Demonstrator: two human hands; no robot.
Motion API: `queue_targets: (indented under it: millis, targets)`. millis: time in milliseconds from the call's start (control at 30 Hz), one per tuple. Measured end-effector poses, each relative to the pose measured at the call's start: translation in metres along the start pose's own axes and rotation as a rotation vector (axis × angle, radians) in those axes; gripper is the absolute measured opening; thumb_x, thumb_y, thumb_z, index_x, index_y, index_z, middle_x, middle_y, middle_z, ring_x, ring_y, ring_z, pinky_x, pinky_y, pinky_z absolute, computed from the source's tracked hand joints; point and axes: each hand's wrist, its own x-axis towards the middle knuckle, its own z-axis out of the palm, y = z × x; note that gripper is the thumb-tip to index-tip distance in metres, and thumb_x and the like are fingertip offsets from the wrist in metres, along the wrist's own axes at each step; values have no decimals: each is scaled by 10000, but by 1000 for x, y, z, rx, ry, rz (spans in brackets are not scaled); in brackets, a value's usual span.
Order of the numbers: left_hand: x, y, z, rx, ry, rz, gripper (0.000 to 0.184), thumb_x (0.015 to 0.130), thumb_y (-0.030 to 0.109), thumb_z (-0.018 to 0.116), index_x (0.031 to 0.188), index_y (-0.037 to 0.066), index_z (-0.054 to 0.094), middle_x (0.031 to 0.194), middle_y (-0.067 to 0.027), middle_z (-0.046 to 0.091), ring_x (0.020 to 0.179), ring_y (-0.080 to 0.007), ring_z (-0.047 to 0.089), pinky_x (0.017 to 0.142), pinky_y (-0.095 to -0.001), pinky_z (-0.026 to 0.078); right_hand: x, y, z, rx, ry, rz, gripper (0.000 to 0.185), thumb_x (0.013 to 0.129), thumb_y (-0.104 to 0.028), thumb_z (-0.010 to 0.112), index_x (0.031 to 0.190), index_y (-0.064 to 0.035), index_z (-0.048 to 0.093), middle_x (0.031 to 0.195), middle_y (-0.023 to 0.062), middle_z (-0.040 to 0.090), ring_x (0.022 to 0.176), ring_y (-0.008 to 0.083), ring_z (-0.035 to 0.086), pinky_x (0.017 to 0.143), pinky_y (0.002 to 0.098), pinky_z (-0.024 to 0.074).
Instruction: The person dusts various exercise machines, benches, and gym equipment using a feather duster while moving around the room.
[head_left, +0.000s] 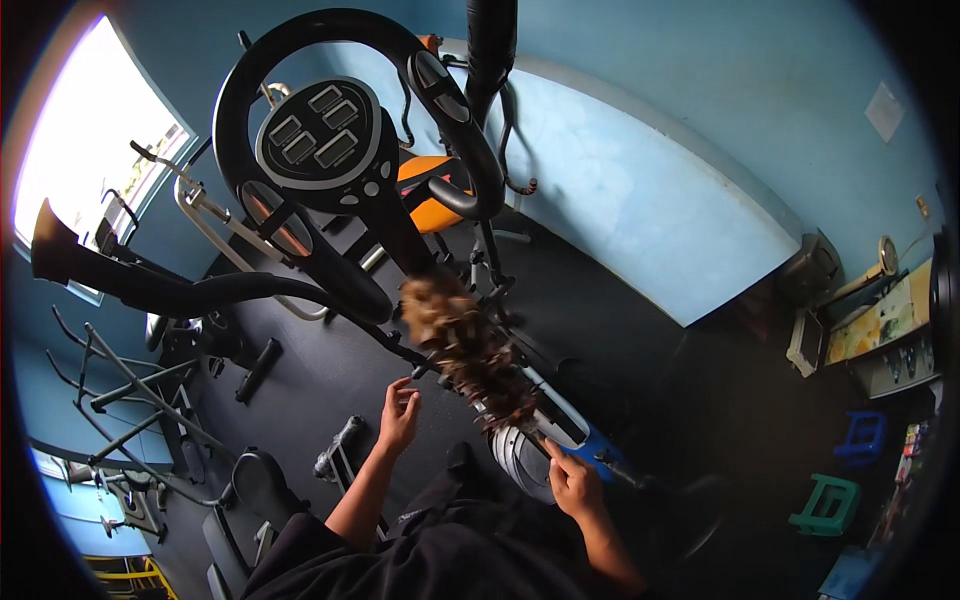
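Note:
My right hand [574,482] is closed round the handle of a brown feather duster [465,345]. The duster's fluffy head slants up and left, slightly blurred, in front of the central post of an elliptical trainer [400,235]. Whether the feathers touch the post I cannot tell. My left hand [399,415] is raised to the left of the duster, fingers apart and partly curled, holding nothing. Above both hands stands the machine's console [322,135] with its grey display windows, ringed by a black looped handlebar [232,120]. A long black lever [200,290] reaches out to the left.
Another black lever [490,50] rises at the top. Behind the machine are an orange seat [435,195] and a pale panel [640,170] against the wall. Metal exercise frames [130,385] stand at left. Green [828,505] and blue [860,437] stools are at right.

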Motion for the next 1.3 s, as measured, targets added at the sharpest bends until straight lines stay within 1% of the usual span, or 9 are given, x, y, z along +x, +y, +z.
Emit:
queue_targets:
  millis: [133,267,400,600,733,867,1000,1133,1300]
  targets:
    - [17,12,-3,-15,-14,86,383,975,176,560,1321,73,432,1114,-113,593,964,-185,591,826,-324,499,10,-25,1,92,135,-86,354,903,-32,562,1256,-20,598,771,156,631,657,265,615,614,329,473]
    - [24,40,-7,-33,-30,139,381,978,176,561,1319,67,432,1103,-110,591,958,-177,592,822,-309,499,24,-7,32,149,135,-66,368,913,-47,560,1280,-41,587,847,191,659,731,305,652,653,345,496]
    - [21,48,-6,-59,24,198,368,982,169,556,1310,51,437,1078,-94,589,913,-159,584,796,-293,494,-5,60,68,112,36,152,343,925,-131,553,1259,-99,622,950,239,672,894,357,667,764,398,523]
    - [-8,36,19,41,6,88,385,966,154,566,1314,55,436,1060,-95,591,872,-159,591,793,-295,497,-18,109,100,-112,-100,357,361,869,-113,569,1219,-140,649,866,223,669,823,389,651,704,465,520]
    - [-19,18,28,-8,28,52,394,968,164,567,1324,62,431,1093,-109,596,907,-174,599,816,-319,503,-15,86,69,83,15,95,370,891,-83,552,1254,-100,623,834,203,673,759,356,665,660,412,522]
    - [-25,58,34,67,64,83,400,971,173,562,1327,55,425,1153,-125,590,984,-209,601,849,-336,497,12,14,23,353,62,-92,359,914,-66,555,1269,-53,601,994,198,684,861,302,688,748,362,530]
    - [-17,110,27,76,209,318,361,955,146,585,1280,48,462,1147,-110,585,987,-193,601,839,-325,490,51,-25,11,366,107,-275,361,906,-62,562,1264,-59,607,912,181,683,800,304,678,700,362,523]
    - [-25,207,5,260,646,733,299,909,63,620,1190,45,520,1127,-96,565,1016,-184,585,809,-304,472,59,-20,2,257,42,-229,365,910,-56,555,1272,-40,597,849,173,666,735,300,655,671,364,510]
    - [-17,262,-10,376,732,784,571,942,103,543,1448,81,280,1249,-103,542,1136,-227,542,963,-361,408,48,1,0,352,86,-112,348,926,-55,532,1264,2,586,1026,223,677,926,320,683,792,351,526]
